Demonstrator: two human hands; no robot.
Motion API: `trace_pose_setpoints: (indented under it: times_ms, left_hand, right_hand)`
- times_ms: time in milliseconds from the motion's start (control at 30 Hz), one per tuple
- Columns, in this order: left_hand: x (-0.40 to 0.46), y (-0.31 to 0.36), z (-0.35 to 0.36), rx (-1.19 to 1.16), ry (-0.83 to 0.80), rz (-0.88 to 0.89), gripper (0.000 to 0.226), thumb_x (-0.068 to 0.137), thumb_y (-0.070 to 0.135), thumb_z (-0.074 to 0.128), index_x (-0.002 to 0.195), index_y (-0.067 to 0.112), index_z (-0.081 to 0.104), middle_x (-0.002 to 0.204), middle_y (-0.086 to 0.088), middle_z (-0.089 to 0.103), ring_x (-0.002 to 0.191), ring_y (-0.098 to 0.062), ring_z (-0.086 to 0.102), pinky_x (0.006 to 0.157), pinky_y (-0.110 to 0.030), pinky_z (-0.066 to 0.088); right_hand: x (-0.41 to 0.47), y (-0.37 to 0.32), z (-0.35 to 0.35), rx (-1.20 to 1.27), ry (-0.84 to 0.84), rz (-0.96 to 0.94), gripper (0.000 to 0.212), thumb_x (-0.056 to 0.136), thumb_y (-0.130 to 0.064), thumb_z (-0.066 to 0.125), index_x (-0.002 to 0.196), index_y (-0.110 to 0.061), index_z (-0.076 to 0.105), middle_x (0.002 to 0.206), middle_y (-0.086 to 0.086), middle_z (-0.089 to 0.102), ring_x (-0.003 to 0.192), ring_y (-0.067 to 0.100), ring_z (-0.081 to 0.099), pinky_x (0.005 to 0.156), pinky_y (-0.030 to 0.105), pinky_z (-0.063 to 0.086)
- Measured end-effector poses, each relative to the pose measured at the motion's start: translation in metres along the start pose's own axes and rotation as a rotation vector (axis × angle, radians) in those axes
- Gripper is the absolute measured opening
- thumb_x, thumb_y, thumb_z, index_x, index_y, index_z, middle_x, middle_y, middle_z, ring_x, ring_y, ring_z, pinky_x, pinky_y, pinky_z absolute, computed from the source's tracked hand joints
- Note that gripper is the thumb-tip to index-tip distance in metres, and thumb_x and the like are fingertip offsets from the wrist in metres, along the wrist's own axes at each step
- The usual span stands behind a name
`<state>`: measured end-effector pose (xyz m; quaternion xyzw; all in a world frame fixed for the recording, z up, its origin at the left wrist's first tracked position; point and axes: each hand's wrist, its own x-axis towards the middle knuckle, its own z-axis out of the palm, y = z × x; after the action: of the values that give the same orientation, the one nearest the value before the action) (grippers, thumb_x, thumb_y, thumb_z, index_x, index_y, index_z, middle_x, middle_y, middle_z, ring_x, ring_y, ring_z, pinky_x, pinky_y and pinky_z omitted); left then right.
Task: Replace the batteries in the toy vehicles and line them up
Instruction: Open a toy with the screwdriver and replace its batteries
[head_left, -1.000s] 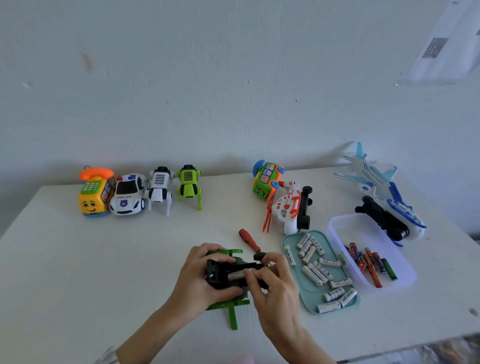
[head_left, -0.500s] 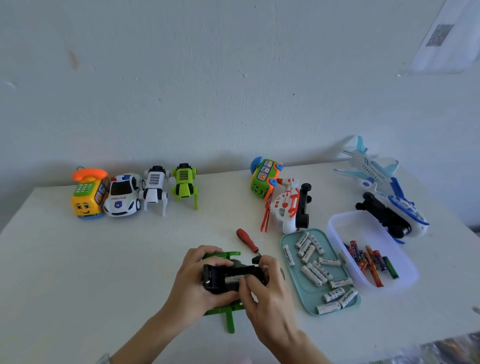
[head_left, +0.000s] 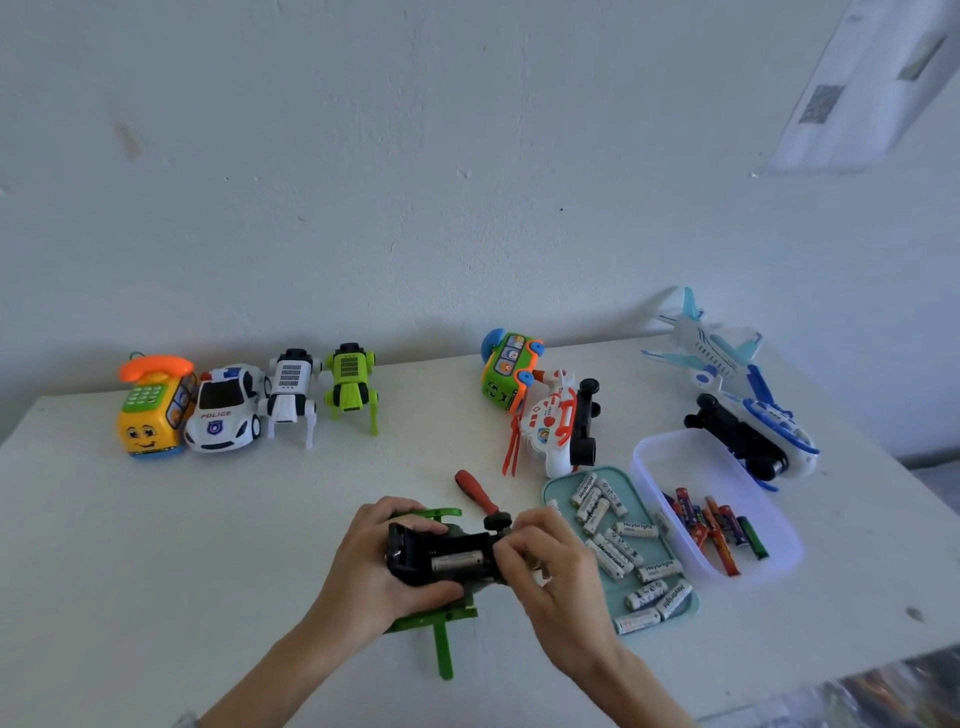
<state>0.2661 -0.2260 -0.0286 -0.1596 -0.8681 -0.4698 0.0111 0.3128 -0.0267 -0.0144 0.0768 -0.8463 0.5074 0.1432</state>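
Note:
A green toy vehicle (head_left: 441, 621) lies upside down at the table's front middle, its black battery bay facing up. One white battery (head_left: 457, 561) sits in the bay. My left hand (head_left: 382, 569) grips the left end of the toy. My right hand (head_left: 550, 566) pinches at the right end of the battery. A teal tray (head_left: 631, 486) of several white batteries lies just to the right. Beyond it stands a clear tub (head_left: 670, 449) with several coloured batteries.
A red-handled screwdriver (head_left: 475, 493) lies behind the toy. Lined up at back left: yellow phone car (head_left: 150, 415), police car (head_left: 226, 410), white robot dog (head_left: 291, 395), green robot dog (head_left: 350, 387). A green bus (head_left: 506, 371), a white-orange toy (head_left: 553, 428) and two planes (head_left: 717, 351) (head_left: 763, 428) lie at back right.
The camera has shifted a little. My right hand's fingers have slid along the battery toward the bay's right end; my left hand keeps its grip on the toy.

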Motion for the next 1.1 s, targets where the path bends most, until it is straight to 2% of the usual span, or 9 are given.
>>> trace_pose_setpoints:
  times_ms: [100, 167, 267, 367, 533, 633, 733, 833, 1100]
  left_hand:
    - [0.001, 0.0, 0.0, 0.002, 0.004, 0.004, 0.05, 0.041, 0.062, 0.078, 0.088, 0.048, 0.068, 0.111, 0.03, 0.05, 0.108, 0.002, 0.048, 0.087, -0.009, 0.033]
    - [0.002, 0.0, 0.001, -0.002, 0.011, 0.008, 0.05, 0.041, 0.061, 0.078, 0.089, 0.053, 0.066, 0.111, 0.03, 0.051, 0.107, 0.002, 0.049, 0.087, -0.009, 0.033]
    - [0.002, 0.0, 0.001, 0.002, 0.017, 0.009, 0.055, 0.04, 0.062, 0.077, 0.093, 0.057, 0.063, 0.112, 0.031, 0.05, 0.107, 0.004, 0.048, 0.087, -0.011, 0.034]
    - [0.002, -0.001, 0.002, 0.002, 0.017, 0.002, 0.056, 0.039, 0.063, 0.077, 0.093, 0.059, 0.061, 0.109, 0.031, 0.052, 0.107, 0.006, 0.047, 0.087, -0.012, 0.034]
    - [0.003, -0.001, 0.001, -0.01, 0.016, -0.009, 0.063, 0.039, 0.063, 0.077, 0.099, 0.053, 0.061, 0.106, 0.026, 0.055, 0.108, 0.005, 0.048, 0.089, -0.014, 0.035]
    - [0.002, -0.001, 0.002, -0.013, 0.022, -0.006, 0.061, 0.039, 0.063, 0.077, 0.098, 0.052, 0.062, 0.107, 0.023, 0.056, 0.107, 0.004, 0.048, 0.088, -0.014, 0.035]
    - [0.001, -0.001, 0.002, -0.012, 0.027, -0.008, 0.061, 0.039, 0.063, 0.077, 0.097, 0.052, 0.063, 0.108, 0.022, 0.056, 0.108, 0.005, 0.047, 0.087, -0.011, 0.034]
    - [0.0, 0.0, 0.003, -0.014, 0.032, -0.015, 0.054, 0.038, 0.064, 0.077, 0.09, 0.057, 0.064, 0.108, 0.022, 0.056, 0.108, 0.005, 0.047, 0.087, -0.011, 0.034]
    - [-0.001, 0.003, 0.002, -0.036, 0.024, -0.045, 0.062, 0.036, 0.062, 0.079, 0.096, 0.052, 0.065, 0.107, 0.024, 0.055, 0.108, 0.006, 0.046, 0.088, -0.011, 0.034]
  right_hand:
    - [0.008, 0.022, -0.029, -0.182, 0.118, 0.155, 0.02, 0.086, -0.02, 0.065, 0.068, -0.028, 0.059, 0.073, -0.012, 0.057, 0.062, 0.007, 0.05, 0.058, 0.014, 0.038]
    - [0.01, 0.038, -0.047, -0.37, 0.074, 0.331, 0.016, 0.084, -0.013, 0.067, 0.075, -0.026, 0.062, 0.08, -0.01, 0.064, 0.065, 0.004, 0.053, 0.06, 0.018, 0.043]
    - [0.005, 0.05, -0.063, -0.589, -0.024, 0.522, 0.002, 0.086, -0.021, 0.065, 0.085, -0.02, 0.063, 0.087, -0.006, 0.064, 0.077, 0.013, 0.056, 0.066, 0.028, 0.046]
    - [-0.003, 0.051, -0.058, -0.726, -0.076, 0.571, 0.001, 0.086, -0.018, 0.058, 0.086, -0.018, 0.058, 0.088, -0.006, 0.06, 0.077, 0.015, 0.054, 0.065, 0.028, 0.045]
    - [-0.007, 0.049, -0.05, -0.839, -0.069, 0.574, 0.016, 0.089, -0.012, 0.048, 0.1, -0.02, 0.057, 0.104, -0.006, 0.061, 0.095, 0.019, 0.056, 0.063, 0.028, 0.036]
    - [-0.011, 0.047, -0.047, -0.721, 0.005, 0.546, 0.014, 0.086, -0.012, 0.056, 0.091, -0.023, 0.05, 0.093, -0.007, 0.062, 0.083, 0.016, 0.052, 0.062, 0.028, 0.035]
    - [-0.012, 0.04, -0.048, -0.349, 0.17, 0.494, 0.028, 0.077, -0.001, 0.069, 0.084, -0.02, 0.05, 0.076, -0.006, 0.062, 0.068, 0.015, 0.056, 0.058, 0.023, 0.042]
    - [-0.006, 0.028, -0.049, -0.109, 0.252, 0.434, 0.034, 0.075, 0.008, 0.069, 0.086, -0.02, 0.054, 0.072, 0.001, 0.062, 0.063, 0.014, 0.056, 0.057, 0.018, 0.047]
    - [0.004, 0.006, -0.047, -0.047, 0.274, 0.325, 0.024, 0.082, 0.002, 0.067, 0.084, -0.021, 0.071, 0.08, -0.006, 0.063, 0.068, 0.01, 0.059, 0.065, 0.015, 0.048]
